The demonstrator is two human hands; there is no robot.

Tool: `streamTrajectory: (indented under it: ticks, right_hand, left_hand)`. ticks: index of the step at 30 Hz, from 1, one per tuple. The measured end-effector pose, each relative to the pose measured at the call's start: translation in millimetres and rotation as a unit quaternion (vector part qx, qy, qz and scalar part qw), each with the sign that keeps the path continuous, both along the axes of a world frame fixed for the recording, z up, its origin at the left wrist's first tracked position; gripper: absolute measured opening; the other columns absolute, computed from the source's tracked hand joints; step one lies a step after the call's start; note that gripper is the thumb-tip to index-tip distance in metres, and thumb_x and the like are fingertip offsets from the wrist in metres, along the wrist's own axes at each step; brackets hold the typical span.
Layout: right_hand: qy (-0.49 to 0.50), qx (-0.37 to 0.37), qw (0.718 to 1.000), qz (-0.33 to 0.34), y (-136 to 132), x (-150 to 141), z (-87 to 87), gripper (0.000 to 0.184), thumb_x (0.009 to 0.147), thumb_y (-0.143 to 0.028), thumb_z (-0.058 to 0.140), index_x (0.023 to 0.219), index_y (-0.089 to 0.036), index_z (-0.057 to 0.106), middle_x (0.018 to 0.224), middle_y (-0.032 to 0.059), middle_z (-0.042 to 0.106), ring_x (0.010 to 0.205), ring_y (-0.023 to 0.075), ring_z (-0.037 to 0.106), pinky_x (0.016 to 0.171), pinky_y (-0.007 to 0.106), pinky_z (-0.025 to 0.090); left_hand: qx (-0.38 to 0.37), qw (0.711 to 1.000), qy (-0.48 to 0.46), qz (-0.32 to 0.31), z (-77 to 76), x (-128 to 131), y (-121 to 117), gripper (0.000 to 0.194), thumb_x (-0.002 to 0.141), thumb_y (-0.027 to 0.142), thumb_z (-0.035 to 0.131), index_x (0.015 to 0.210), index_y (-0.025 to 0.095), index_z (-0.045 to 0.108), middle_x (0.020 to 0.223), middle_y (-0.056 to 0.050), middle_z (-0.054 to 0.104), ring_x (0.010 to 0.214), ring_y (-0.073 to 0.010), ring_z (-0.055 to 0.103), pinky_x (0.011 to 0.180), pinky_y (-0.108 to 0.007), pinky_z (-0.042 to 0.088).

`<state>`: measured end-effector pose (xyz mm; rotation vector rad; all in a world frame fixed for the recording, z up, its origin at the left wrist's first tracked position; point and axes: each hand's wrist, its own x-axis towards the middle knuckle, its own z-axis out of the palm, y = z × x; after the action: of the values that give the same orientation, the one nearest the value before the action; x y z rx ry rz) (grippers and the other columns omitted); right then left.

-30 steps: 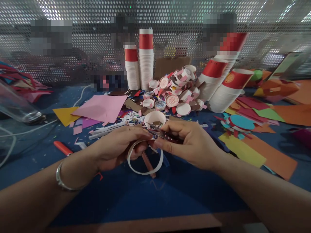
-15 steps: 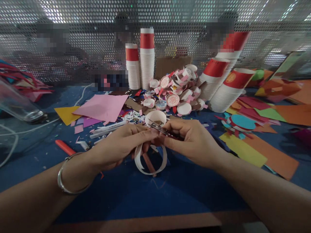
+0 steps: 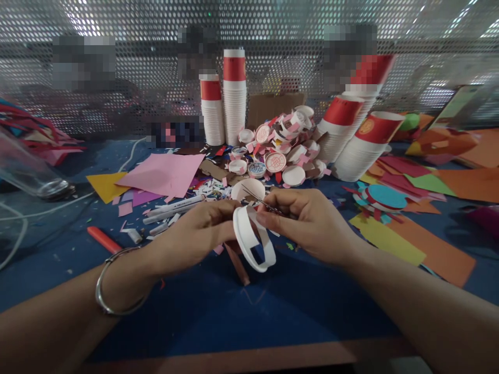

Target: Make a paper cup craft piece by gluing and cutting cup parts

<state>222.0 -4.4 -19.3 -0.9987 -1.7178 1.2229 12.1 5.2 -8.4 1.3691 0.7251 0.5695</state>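
My left hand (image 3: 198,228) is closed on a white paper ring (image 3: 244,236), which looks like a cut cup rim and hangs tilted below the fingers. My right hand (image 3: 307,221) pinches a thin metal tool (image 3: 253,193) with two slim pointed tips; its handle is hidden in the fingers, so I cannot tell scissors from tweezers. The right fingertips are close to the ring's upper edge. Just behind my hands is a round white paper piece (image 3: 245,190), partly covered. Below the left hand lies a brownish strip (image 3: 237,267) on the blue table (image 3: 312,317).
Tall cup stacks (image 3: 234,104) stand at the back, with more leaning stacks (image 3: 356,150) to the right. Between them is a heap of decorated paper discs (image 3: 276,162). Pink paper (image 3: 163,171), white pens (image 3: 175,208) and a red stick (image 3: 103,239) lie left; coloured sheets (image 3: 436,249) lie right.
The white ring has turned in my left hand and now tilts to the right, its side wall showing. The metal tool's tips have moved slightly and look thinner from this angle.
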Motion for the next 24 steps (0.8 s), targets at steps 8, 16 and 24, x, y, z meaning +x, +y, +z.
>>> streamTrajectory:
  ticks: [8, 16, 24]
  right_hand:
    - [0.03, -0.022, 0.999, 0.02, 0, 0, -1.4, 0.027, 0.086, -0.037, 0.078, 0.079, -0.014, 0.065, 0.072, -0.0017, 0.051, 0.068, 0.0116, 0.041, 0.061, 0.028, 0.031]
    - [0.106, -0.107, 0.987, 0.052, 0, 0, -3.2, 0.03, 0.084, -0.037, 0.082, 0.079, -0.014, 0.064, 0.061, -0.0076, 0.041, 0.05, 0.0044, 0.029, 0.047, 0.023, 0.018]
    - [0.181, -0.211, 0.947, 0.16, 0, 1, -2.4, 0.03, 0.086, -0.036, 0.082, 0.079, -0.015, 0.061, 0.056, -0.0114, 0.034, 0.046, 0.0025, 0.02, 0.042, 0.021, 0.011]
  left_hand:
    - [0.021, 0.997, -0.044, 0.053, -7.4, 4, -4, 0.02, 0.088, 0.033, 0.08, 0.087, 0.017, 0.069, 0.068, 0.001, 0.072, 0.054, -0.014, 0.069, 0.057, -0.027, 0.062]
    - [-0.021, 0.998, -0.053, 0.03, -2.6, 1, 0, 0.019, 0.086, 0.032, 0.081, 0.086, 0.016, 0.071, 0.067, 0.001, 0.07, 0.055, -0.0179, 0.072, 0.052, -0.029, 0.064]
    - [-0.03, 0.997, -0.063, -0.042, -4.2, -11, 5, 0.01, 0.09, 0.024, 0.076, 0.092, 0.02, 0.068, 0.072, 0.003, 0.071, 0.064, -0.0184, 0.077, 0.059, -0.028, 0.064]
